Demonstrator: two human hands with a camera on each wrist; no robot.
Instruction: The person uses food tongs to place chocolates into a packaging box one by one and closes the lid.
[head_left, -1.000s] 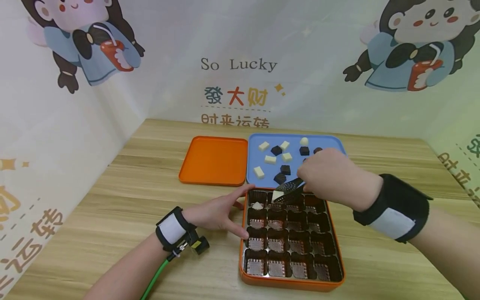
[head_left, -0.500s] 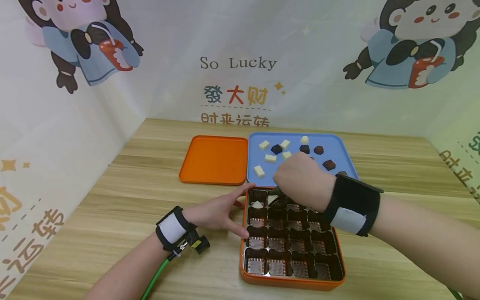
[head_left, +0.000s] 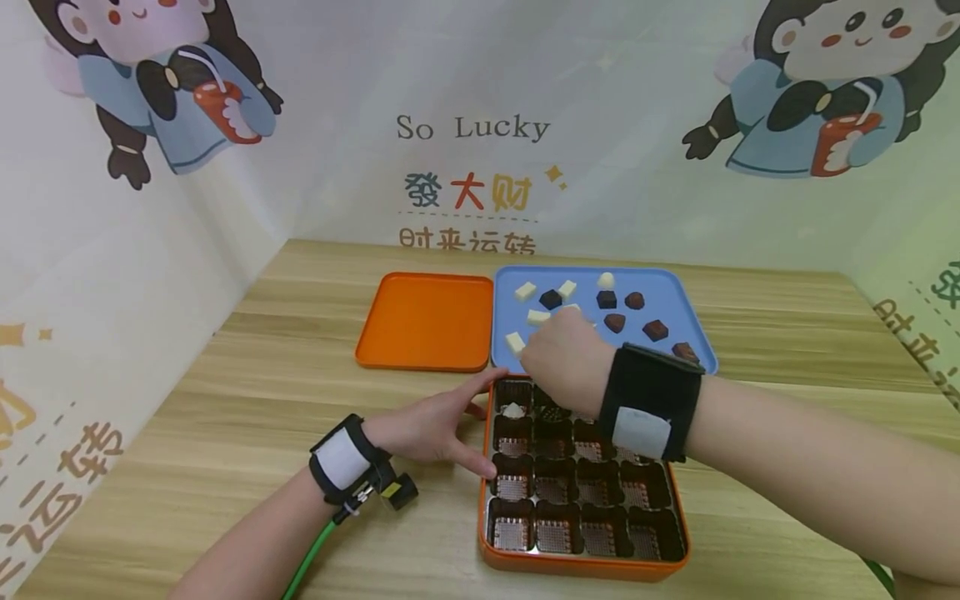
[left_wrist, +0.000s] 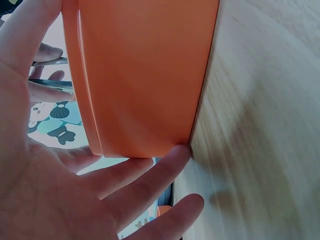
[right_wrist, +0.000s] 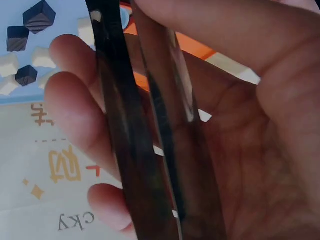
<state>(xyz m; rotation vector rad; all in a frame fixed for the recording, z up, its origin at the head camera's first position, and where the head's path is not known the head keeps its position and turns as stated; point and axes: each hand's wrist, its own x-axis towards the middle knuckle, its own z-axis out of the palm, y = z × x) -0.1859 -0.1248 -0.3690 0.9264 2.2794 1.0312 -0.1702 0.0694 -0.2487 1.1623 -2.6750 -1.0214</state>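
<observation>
Head view: orange box lies under right hand's curled grip on tongs, touching the splayed left hand.

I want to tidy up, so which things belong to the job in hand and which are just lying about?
Likely part of the job:
black tongs in the right grip
divided orange box, left grip touching it
blue tray with dark pieces and white pieces

Seemingly just there:
orange tray beside the blue one
printed backdrop behind
</observation>
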